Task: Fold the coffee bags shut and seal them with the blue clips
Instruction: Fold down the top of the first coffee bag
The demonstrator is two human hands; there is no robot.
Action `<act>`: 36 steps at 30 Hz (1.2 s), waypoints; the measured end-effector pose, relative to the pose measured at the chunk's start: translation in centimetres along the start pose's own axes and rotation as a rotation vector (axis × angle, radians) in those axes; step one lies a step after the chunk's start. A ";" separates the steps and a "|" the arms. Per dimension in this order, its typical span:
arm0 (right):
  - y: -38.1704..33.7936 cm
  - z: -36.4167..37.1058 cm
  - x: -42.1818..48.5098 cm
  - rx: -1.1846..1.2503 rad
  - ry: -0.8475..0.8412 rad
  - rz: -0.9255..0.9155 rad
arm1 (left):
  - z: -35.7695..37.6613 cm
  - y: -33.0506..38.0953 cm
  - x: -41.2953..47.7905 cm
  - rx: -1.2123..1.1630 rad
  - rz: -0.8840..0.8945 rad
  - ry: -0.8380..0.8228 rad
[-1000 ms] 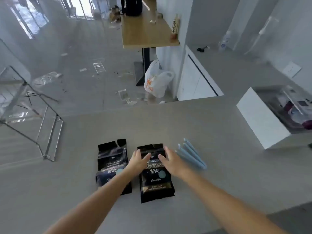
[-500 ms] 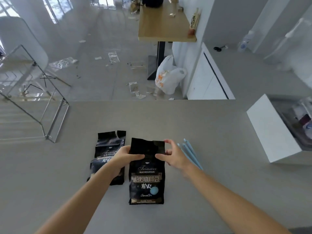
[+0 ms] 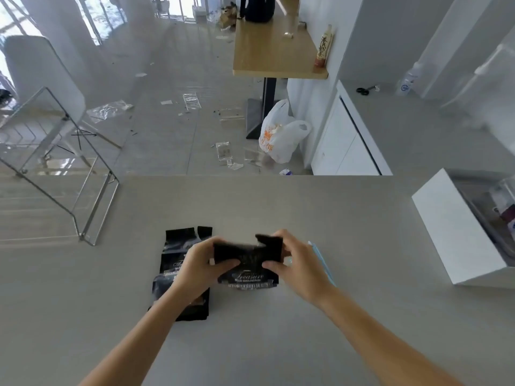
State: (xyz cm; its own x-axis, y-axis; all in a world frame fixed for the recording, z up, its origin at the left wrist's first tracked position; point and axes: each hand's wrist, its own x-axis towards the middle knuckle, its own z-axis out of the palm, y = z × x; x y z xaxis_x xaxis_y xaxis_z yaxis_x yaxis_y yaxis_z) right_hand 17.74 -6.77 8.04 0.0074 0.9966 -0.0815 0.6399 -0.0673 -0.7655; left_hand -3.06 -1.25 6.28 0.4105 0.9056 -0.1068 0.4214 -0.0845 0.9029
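Two black coffee bags are on the grey table (image 3: pixel 278 344). The right coffee bag (image 3: pixel 248 263) is raised at its top, its upper flap bent towards me. My left hand (image 3: pixel 203 267) pinches its left top corner and my right hand (image 3: pixel 292 260) pinches its right top corner. The left coffee bag (image 3: pixel 181 263) lies flat with a torn open top, partly hidden under my left wrist. The blue clips (image 3: pixel 323 263) lie just right of my right hand, mostly hidden behind it.
A white box (image 3: pixel 457 229) with items inside stands at the table's right side. Beyond the far table edge are the floor with plastic scraps, a white shopping bag (image 3: pixel 278 135), a wooden table (image 3: pixel 276 48) and a clear chair (image 3: pixel 55 151).
Both hands moved from resting on the right bag to gripping its top corners. The bag's top has been lifted and bent over towards me.
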 end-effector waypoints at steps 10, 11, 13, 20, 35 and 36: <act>1.7 -0.4 1.8 -0.027 -0.163 0.055 | -0.2 -1.2 0.2 -0.003 -0.061 -0.136; 1.8 -0.4 2.0 -0.003 -0.163 0.069 | 0.0 -1.3 0.3 -0.006 -0.048 -0.147; 2.3 -0.6 2.0 0.142 -0.150 0.081 | 0.0 -1.6 0.3 -0.127 -0.098 -0.119; 3.7 -0.2 1.4 0.203 -0.168 0.139 | 0.2 -2.5 0.6 -0.160 -0.183 -0.183; 4.0 2.6 -1.6 -0.137 -0.023 -0.176 | 2.3 -4.1 -1.0 0.218 0.108 -0.127; 3.8 2.8 -1.7 -0.094 -0.034 -0.164 | 2.4 -4.1 -1.1 0.225 0.142 -0.104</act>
State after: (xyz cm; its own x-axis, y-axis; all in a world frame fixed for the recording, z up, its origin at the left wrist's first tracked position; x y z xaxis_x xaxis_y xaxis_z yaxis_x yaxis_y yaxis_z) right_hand 17.99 -8.87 3.51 -0.1274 0.9917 0.0166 0.6993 0.1017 -0.7075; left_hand -3.33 -2.84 1.68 0.5542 0.8315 -0.0383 0.5178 -0.3084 0.7980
